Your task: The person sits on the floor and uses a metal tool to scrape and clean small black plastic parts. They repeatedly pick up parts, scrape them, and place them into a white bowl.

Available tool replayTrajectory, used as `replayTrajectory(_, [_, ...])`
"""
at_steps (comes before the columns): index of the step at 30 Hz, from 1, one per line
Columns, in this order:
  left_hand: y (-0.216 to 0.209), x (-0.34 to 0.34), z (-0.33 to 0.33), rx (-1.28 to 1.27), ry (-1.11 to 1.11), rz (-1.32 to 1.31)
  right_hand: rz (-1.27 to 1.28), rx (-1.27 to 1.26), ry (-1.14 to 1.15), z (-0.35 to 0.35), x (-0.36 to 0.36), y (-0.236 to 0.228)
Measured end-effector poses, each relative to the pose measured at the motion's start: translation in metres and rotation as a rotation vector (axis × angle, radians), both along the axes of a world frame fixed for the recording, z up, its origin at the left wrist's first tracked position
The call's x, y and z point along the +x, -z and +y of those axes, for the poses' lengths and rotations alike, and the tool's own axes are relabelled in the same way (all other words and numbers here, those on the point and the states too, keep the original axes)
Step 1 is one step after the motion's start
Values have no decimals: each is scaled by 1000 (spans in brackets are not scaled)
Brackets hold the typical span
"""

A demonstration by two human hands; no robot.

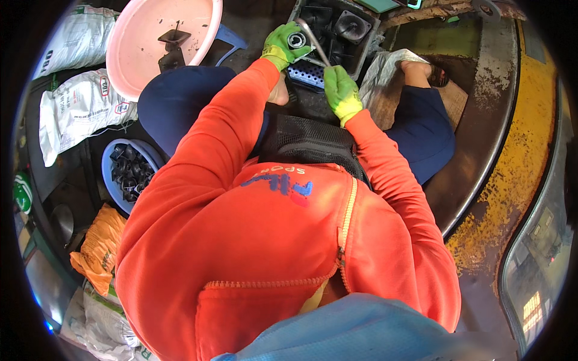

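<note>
My left hand [282,47], in a green glove, is closed round a small dark part with a pale ring-shaped end [296,40]. My right hand [342,93], gloved the same way, grips the lower end of a thin metal rod [315,43] with a curved top. That rod slants up and left, passing close beside the part in my left hand; whether they touch I cannot tell. Just beyond both hands stands a grey crate [369,37] holding several black square-flanged parts [352,27]. Below it, between the hands, shows a blue perforated surface [307,74].
A pink basin [129,45] at the upper left holds black parts [173,42]. A blue tub [111,189] of small black pieces stands at the left, near white sacks [81,108] and an orange bag [99,240]. A worn yellow metal edge [512,198] curves along the right.
</note>
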State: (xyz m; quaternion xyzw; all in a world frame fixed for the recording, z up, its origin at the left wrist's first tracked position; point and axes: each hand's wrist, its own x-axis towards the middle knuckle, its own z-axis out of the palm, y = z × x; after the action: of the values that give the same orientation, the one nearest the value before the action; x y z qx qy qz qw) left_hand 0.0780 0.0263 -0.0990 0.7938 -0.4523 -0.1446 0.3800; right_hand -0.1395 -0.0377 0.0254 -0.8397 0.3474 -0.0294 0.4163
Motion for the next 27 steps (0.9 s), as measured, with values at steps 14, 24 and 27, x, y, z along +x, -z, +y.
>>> replayTrajectory(14, [-13, -6, -2, 15, -12, -242, 309, -81, -59, -11, -6, 15])
replayTrajectory(24, [-3, -4, 2, 2, 36, -111, 155, -56, -55, -9, -7, 21])
replayTrajectory(27, [7, -2, -1, -99, 53, -52, -157, -23, -99, -9, -9, 27])
